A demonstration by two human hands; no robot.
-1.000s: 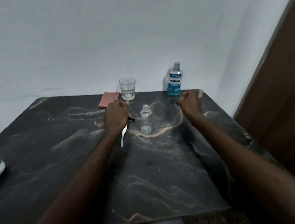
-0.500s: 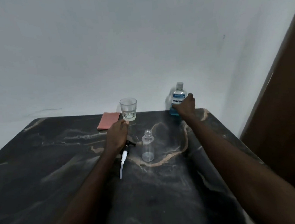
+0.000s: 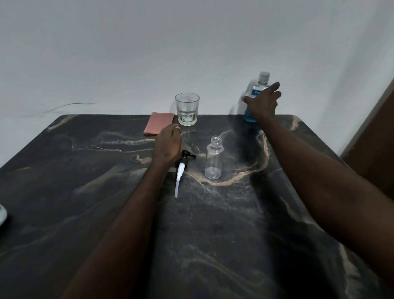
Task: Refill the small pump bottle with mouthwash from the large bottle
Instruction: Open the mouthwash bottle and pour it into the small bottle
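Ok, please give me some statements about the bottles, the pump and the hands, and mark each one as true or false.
1. The small bottle stands upright with no pump on it. True.
2. The left hand holds the pump. False: the pump lies on the table beside that hand.
3. The right hand is on the big bottle. True.
4. The big bottle's cap is off. False: the cap is on.
5. The glass lies on its side. False: it stands upright near the far edge.
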